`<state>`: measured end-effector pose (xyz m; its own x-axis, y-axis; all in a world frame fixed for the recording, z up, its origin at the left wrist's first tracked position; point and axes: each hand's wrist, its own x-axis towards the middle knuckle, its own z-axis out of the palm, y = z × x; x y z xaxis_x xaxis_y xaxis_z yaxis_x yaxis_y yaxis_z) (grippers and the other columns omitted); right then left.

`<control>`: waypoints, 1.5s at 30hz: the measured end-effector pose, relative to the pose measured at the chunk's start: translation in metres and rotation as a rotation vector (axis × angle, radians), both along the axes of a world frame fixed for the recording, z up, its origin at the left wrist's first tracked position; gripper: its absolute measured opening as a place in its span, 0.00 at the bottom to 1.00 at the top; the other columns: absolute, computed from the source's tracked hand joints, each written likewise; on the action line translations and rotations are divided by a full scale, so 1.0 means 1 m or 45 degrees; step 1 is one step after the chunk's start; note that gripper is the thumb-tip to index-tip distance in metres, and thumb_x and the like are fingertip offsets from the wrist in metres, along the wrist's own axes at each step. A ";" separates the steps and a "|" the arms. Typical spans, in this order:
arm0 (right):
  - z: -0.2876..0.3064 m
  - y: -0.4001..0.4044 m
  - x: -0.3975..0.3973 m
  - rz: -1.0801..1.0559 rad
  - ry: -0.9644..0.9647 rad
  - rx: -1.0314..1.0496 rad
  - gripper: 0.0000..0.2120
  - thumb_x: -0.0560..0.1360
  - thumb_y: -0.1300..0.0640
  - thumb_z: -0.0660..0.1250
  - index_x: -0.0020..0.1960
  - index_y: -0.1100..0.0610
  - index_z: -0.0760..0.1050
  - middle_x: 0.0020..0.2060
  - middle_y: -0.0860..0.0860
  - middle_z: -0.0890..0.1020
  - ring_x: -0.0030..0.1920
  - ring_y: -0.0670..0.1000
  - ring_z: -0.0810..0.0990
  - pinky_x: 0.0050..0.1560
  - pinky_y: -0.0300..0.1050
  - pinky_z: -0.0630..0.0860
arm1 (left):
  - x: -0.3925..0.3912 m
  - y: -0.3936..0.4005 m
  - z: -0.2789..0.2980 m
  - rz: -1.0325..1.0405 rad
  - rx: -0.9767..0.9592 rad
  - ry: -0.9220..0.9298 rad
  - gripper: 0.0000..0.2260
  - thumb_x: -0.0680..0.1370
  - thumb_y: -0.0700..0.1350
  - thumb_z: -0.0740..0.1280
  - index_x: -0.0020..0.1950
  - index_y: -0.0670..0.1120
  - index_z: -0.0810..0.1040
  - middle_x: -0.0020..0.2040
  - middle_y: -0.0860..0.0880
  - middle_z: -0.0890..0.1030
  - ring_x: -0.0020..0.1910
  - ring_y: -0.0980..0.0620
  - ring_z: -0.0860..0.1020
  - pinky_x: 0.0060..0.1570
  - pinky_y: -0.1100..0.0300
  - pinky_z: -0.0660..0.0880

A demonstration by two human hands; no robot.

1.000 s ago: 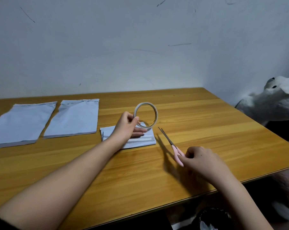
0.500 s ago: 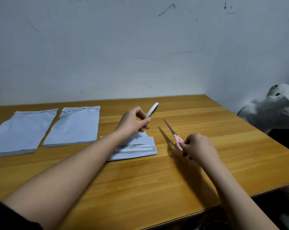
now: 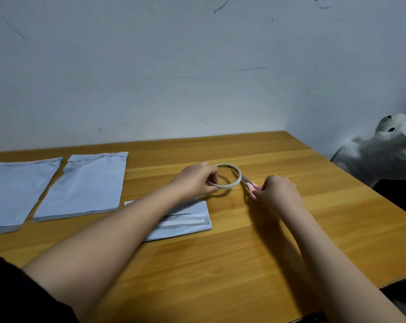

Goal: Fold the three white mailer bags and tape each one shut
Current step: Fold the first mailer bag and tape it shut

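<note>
One Bag Folded, Two Waiting

One of the three white mailer bags, the folded bag [image 3: 185,220], is lying just under the left forearm, nearer the person than the left hand [image 3: 195,180]; a pale strip is showing along its flap, though whether that is tape I cannot tell. That hand is gripping the tape roll [image 3: 229,176] by its near-left rim, holding it above the wooden table [image 3: 290,229]. Just right of the roll, the right hand [image 3: 276,190] is curling round the pink handles of the scissors [image 3: 247,180], whose blades are pointing at the roll. Far to the left of both hands, the two flat bags [image 3: 85,185] [image 3: 17,192] are lying unfolded side by side. By my judgement, a strip is being cut now; two bags remain wholly undone.
</note>
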<state>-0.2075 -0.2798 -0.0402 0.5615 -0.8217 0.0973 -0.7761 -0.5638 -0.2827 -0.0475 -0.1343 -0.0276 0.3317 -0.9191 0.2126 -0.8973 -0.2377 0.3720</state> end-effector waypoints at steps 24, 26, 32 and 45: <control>-0.011 -0.015 0.007 -0.041 0.165 0.021 0.17 0.75 0.44 0.64 0.52 0.57 0.78 0.44 0.54 0.80 0.46 0.57 0.79 0.42 0.46 0.75 | -0.002 -0.013 -0.020 -0.074 0.248 -0.068 0.11 0.76 0.40 0.65 0.57 0.49 0.77 0.57 0.50 0.74 0.56 0.51 0.75 0.55 0.55 0.73; -0.010 -0.013 0.007 -0.047 0.170 0.016 0.18 0.75 0.43 0.64 0.53 0.57 0.77 0.47 0.55 0.80 0.48 0.58 0.79 0.43 0.46 0.75 | -0.003 -0.008 -0.020 -0.056 0.223 -0.004 0.12 0.76 0.40 0.65 0.59 0.51 0.76 0.59 0.51 0.73 0.56 0.52 0.75 0.57 0.54 0.73; 0.004 0.010 0.005 -0.005 0.144 -0.211 0.17 0.77 0.44 0.63 0.57 0.56 0.74 0.53 0.55 0.79 0.54 0.59 0.78 0.46 0.48 0.72 | -0.004 0.020 -0.002 0.067 0.042 0.154 0.08 0.77 0.43 0.66 0.55 0.51 0.78 0.56 0.52 0.77 0.50 0.53 0.78 0.51 0.58 0.74; 0.014 0.148 0.069 0.763 -0.163 0.045 0.03 0.73 0.50 0.65 0.44 0.48 0.76 0.45 0.48 0.82 0.47 0.53 0.79 0.39 0.43 0.69 | 0.015 0.156 0.002 0.581 0.065 0.468 0.03 0.73 0.43 0.70 0.43 0.48 0.76 0.37 0.53 0.80 0.36 0.54 0.79 0.40 0.58 0.75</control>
